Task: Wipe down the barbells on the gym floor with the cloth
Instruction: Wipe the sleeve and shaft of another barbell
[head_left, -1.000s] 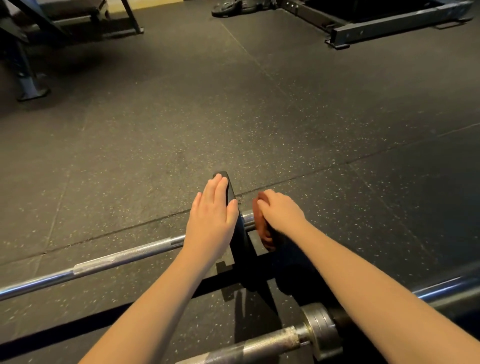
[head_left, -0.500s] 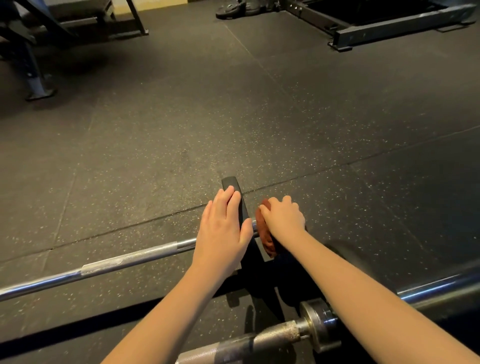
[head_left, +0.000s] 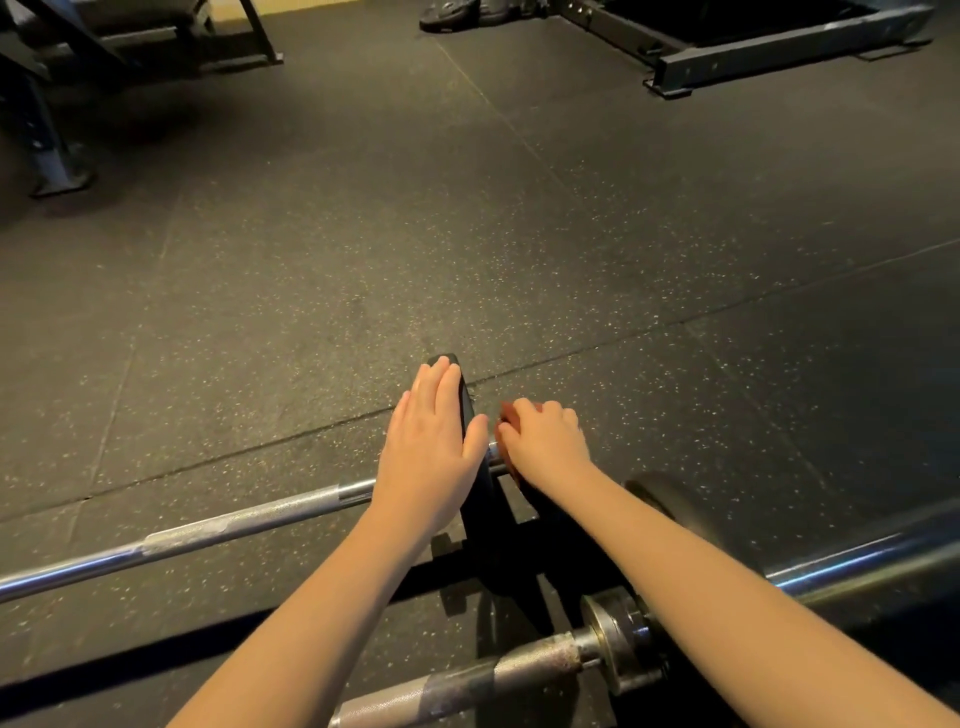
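A steel barbell (head_left: 249, 525) lies on the black rubber floor, running from the left edge to a thin black weight plate (head_left: 470, 415) standing on edge. My left hand (head_left: 431, 447) lies flat with straight fingers against the plate's left face and top rim. Just right of the plate, my right hand (head_left: 545, 441) grips a reddish-brown cloth (head_left: 506, 415) curled around the bar's sleeve. A second barbell (head_left: 519, 670), with a rusty collar, lies nearer to me under my forearms.
A shiny bar (head_left: 857, 566) runs off to the right edge. A black rack base (head_left: 779, 52) stands at the far right, a bench frame (head_left: 47, 130) at the far left. Dark plates (head_left: 452, 13) lie at the top centre. Speckled floor mat (head_left: 467, 234) stretches between.
My right hand with the cloth has slid along the sleeve, closer to the plate and a little upward. My left hand has stayed on the plate with only a small shift.
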